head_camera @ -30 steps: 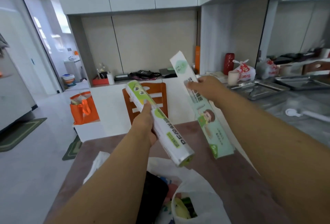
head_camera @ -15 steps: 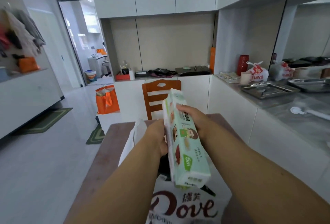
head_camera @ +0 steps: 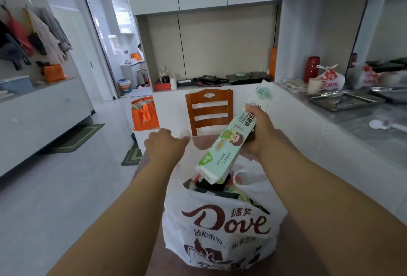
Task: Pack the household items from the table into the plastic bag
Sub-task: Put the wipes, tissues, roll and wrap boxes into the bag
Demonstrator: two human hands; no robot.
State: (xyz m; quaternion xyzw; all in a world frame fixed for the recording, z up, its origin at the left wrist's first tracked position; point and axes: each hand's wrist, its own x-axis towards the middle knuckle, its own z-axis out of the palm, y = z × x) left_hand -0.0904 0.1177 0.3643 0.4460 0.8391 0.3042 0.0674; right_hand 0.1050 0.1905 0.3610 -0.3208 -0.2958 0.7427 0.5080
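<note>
Nearest the camera, the white plastic bag [head_camera: 222, 227] printed with brown "Dove" lettering stands on the brown table [head_camera: 141, 258], its mouth open upward and dark items showing inside. Just above that mouth hangs the lower end of a long pale-green box [head_camera: 233, 135], tilted so its upper end points up and away to the right of the bag. The right hand [head_camera: 258, 130] is wrapped around the box near its middle, above and behind the bag's right side, fingers clenched on the carton. The left hand [head_camera: 166, 143] sits above and behind the bag's left side, closed around a bunched white handle of the bag [head_camera: 184, 133]; the handle rises from the bag's left rim into the fist. A second loop handle [head_camera: 246, 174] lies slack at the bag's right rim, below the box. Beyond the bag, a wooden chair [head_camera: 209, 110] stands at the table's far edge. Further behind and left of the bag, an orange tote [head_camera: 144, 114] rests on a low white surface.
</note>
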